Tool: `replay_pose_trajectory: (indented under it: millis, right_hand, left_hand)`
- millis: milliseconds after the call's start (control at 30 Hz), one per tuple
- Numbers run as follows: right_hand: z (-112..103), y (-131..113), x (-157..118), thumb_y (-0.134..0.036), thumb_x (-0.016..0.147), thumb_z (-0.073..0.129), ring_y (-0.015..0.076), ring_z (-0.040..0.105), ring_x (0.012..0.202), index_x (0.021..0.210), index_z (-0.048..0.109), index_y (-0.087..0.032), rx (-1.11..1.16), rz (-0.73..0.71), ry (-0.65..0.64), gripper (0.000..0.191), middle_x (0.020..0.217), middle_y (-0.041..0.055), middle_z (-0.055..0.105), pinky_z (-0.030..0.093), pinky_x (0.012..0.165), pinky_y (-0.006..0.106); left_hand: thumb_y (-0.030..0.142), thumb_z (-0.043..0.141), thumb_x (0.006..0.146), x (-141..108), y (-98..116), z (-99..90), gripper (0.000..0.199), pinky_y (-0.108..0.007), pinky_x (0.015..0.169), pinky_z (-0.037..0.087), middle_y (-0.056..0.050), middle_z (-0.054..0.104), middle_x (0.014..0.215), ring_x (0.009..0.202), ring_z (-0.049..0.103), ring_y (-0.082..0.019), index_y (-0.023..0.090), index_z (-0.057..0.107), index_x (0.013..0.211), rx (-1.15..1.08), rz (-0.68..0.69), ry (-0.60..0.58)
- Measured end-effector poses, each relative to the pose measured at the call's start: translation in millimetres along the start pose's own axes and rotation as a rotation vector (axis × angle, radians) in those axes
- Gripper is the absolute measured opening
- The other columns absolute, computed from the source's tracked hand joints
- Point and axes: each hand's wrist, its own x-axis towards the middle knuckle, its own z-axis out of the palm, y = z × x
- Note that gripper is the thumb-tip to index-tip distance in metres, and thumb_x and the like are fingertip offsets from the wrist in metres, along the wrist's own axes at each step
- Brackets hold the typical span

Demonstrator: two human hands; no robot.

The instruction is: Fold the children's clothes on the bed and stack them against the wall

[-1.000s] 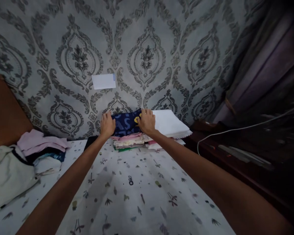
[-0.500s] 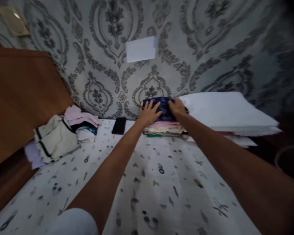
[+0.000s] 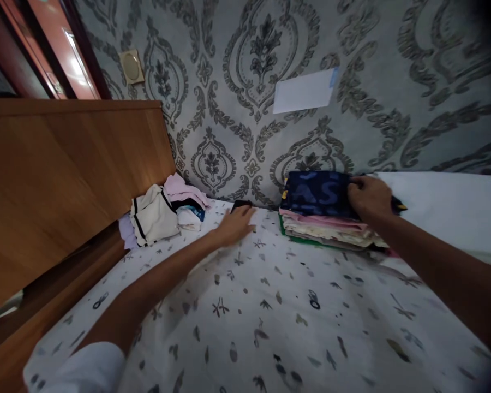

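Observation:
A dark navy folded garment [image 3: 319, 194] with faint blue lettering lies on top of a stack of folded clothes [image 3: 331, 229] in pink, cream and green. My right hand [image 3: 368, 199] is on its right part, with fingers bent and closed against the cloth. Farther left, my left hand [image 3: 235, 225] is stretched low over the patterned bedsheet, palm down, fingers extended and somewhat apart. It partly covers a black phone [image 3: 241, 204] by the wall; whether the fingers touch the phone cannot be told.
Several loosely folded clothes [image 3: 157, 215] lie left, against a wooden headboard [image 3: 73, 180]. A large white folded item [image 3: 445, 213] sits right of the stack. Patterned wallpaper rises behind, bearing a white paper [image 3: 305, 93] and a wall switch [image 3: 131, 66]. The patterned sheet [image 3: 245, 322] spreads in front.
My left hand has left the navy garment and moved left to the phone. My right hand stays on the garment, its fingers now more bent. The view has turned left.

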Motion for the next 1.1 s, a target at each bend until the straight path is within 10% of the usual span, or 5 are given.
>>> replay_pose_trajectory:
  millis: [367,533,667,900,1100]
  right_hand:
    - [-29,-37,-133,-0.023,0.087,0.047,0.0286,0.061,0.121,0.096,0.071,-0.024,0.337,-0.594,-0.243,0.025,0.126,0.0156,0.066,0.045,0.107,0.050]
    - [-51,-74,-223,-0.035,0.094,0.046,0.0271,0.054,0.132,0.133,0.058,-0.028,0.455,-0.673,-0.451,0.041,0.144,0.0114,0.055,0.046,0.108,0.049]
    - [-88,-109,-274,-0.047,0.092,0.057,0.0280,0.034,0.147,0.151,0.036,-0.036,0.507,-0.720,-0.487,0.064,0.161,0.0077,0.033,0.043,0.112,0.047]
    - [-141,-120,-315,-0.040,0.097,0.048,0.0194,0.061,0.067,0.085,0.059,-0.024,0.815,-0.512,-0.692,0.023,0.073,0.0019,0.062,0.050,0.063,0.030]
    - [-185,-138,-298,-0.043,0.093,0.053,0.0148,0.053,0.067,0.078,0.049,-0.024,0.994,-0.237,-0.377,0.024,0.071,-0.0025,0.051,0.046,0.061,0.025]
  left_hand:
    - [0.013,0.048,0.086,-106,-120,-163.8,0.019,-0.048,0.095,0.043,-0.019,0.065,0.113,0.114,0.057,-0.035,0.017,0.061,0.098,0.908,-0.231,-0.052]
    - [0.021,0.048,0.090,-108,-66,-152.7,0.016,-0.034,0.083,0.048,-0.009,0.067,0.092,0.093,0.064,-0.027,0.021,0.064,0.088,0.484,-0.099,0.042]
    - [0.036,0.057,0.088,-140,11,-129.6,0.020,-0.029,0.072,0.049,-0.006,0.067,0.081,0.077,0.063,-0.023,0.021,0.068,0.082,-0.250,0.078,-0.353]
    - [0.043,0.065,0.085,-195,82,-106.8,0.025,-0.024,0.055,0.042,-0.001,0.059,0.072,0.061,0.053,-0.016,0.020,0.067,0.093,-0.543,0.025,-0.537]
    - [0.028,0.076,0.069,-185,81,-87.1,0.029,-0.029,0.074,0.052,-0.002,0.067,0.086,0.086,0.064,-0.024,0.019,0.066,0.094,-0.495,0.101,-0.411]
